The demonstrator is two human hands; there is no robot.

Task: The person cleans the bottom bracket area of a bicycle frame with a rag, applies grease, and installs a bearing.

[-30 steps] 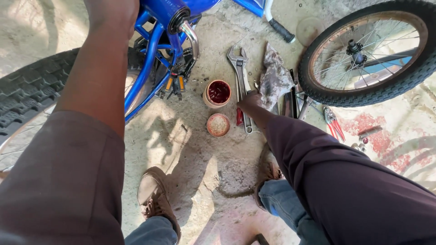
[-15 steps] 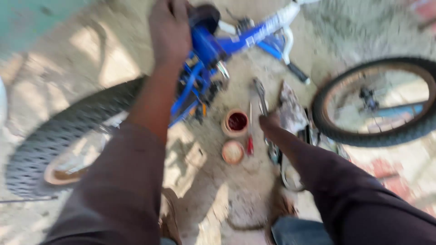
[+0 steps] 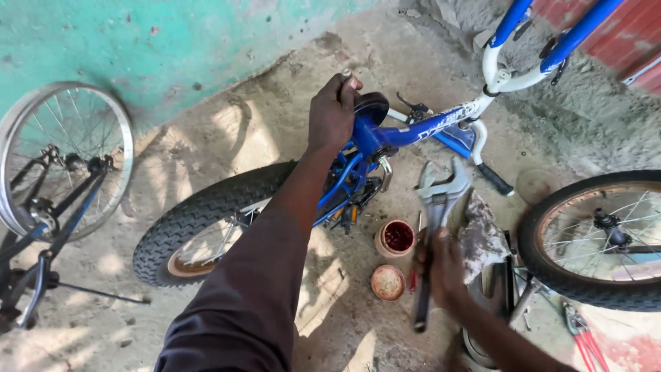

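With the left hand (image 3: 332, 114) clamped on the small blue steel bicycle frame (image 3: 406, 134), the right hand (image 3: 444, 269) lifts a large grey adjustable wrench (image 3: 438, 207) just above the open grease tin (image 3: 396, 238) beside it, which a slip might knock over.

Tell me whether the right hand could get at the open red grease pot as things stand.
Probably yes, though not freely. The right hand is close beside the grease pot, with bare ground between, but its grip is full: it holds a large adjustable wrench, which would have to be set down first.
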